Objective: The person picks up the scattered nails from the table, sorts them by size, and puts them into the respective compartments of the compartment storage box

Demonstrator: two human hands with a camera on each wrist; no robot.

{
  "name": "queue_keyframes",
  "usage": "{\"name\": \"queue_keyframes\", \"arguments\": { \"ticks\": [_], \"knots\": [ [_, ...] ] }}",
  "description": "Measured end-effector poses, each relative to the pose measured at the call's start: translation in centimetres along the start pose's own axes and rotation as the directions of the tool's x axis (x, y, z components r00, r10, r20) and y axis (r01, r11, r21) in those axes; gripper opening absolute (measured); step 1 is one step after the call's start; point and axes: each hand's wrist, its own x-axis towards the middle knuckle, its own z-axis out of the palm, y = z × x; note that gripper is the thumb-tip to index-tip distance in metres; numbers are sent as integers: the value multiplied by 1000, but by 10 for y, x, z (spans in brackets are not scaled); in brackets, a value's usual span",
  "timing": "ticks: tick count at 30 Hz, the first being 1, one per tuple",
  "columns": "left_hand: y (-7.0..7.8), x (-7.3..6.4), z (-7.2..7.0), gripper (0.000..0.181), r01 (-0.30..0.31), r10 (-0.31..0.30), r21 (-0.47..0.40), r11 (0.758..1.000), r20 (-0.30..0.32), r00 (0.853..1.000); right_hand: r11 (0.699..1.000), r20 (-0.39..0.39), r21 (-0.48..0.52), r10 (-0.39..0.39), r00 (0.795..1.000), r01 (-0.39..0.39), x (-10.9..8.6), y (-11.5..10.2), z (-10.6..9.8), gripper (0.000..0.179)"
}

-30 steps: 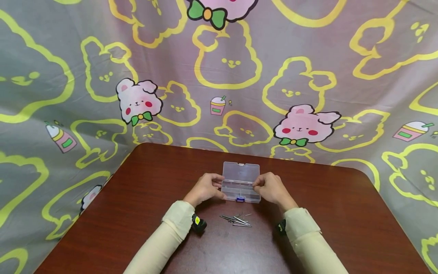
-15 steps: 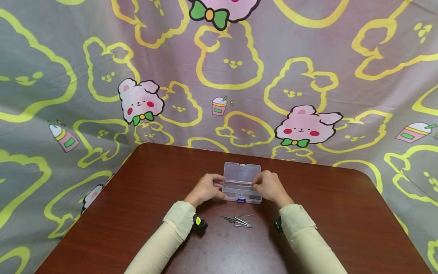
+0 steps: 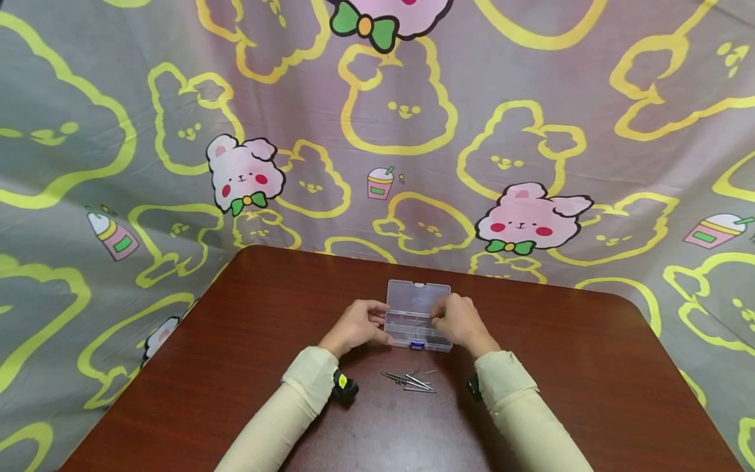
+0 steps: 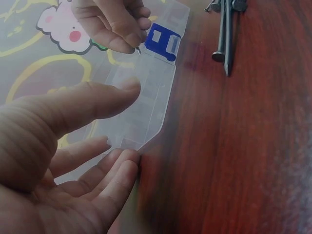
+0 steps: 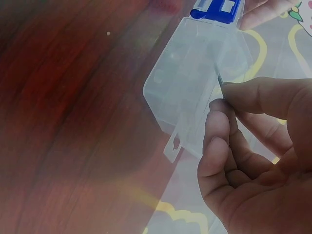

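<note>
A clear plastic compartment box (image 3: 407,337) with a blue latch (image 3: 417,345) lies with its lid (image 3: 419,296) raised at the back. My left hand (image 3: 358,324) holds the box's left end, fingers at the side and thumb by the front corner. Over the right part of the box, my right hand (image 3: 461,321) pinches a thin metal nail (image 5: 220,80) between thumb and forefinger. In the right wrist view the nail's end points down into the box; the rest is hidden by the fingers. The nail's tip (image 4: 138,50) also shows near the latch in the left wrist view.
A small pile of loose nails (image 3: 413,380) of different sizes lies on the brown table (image 3: 283,308) in front of the box, between the forearms. Behind the table hangs a grey patterned cloth (image 3: 413,216).
My right hand has moved left, farther over the box, with the nail turned down into it. My left hand stays at the box's left end. The view has shifted slightly.
</note>
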Motion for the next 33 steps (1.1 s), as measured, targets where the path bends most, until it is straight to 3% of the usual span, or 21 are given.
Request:
{"name": "queue_keyframes", "arguments": {
  "ticks": [23, 33],
  "knots": [
    [-3, 1, 0, 70, -13, 13, -1, 1000, 0, 1000, 999, 0, 41, 17, 1000, -17, -3, 2, -5, 6],
    [-4, 1, 0, 69, -12, 12, -2, 1000, -1, 1000, 984, 7, 176, 29, 1000, -29, -11, 3, -7, 3]
  ]
}}
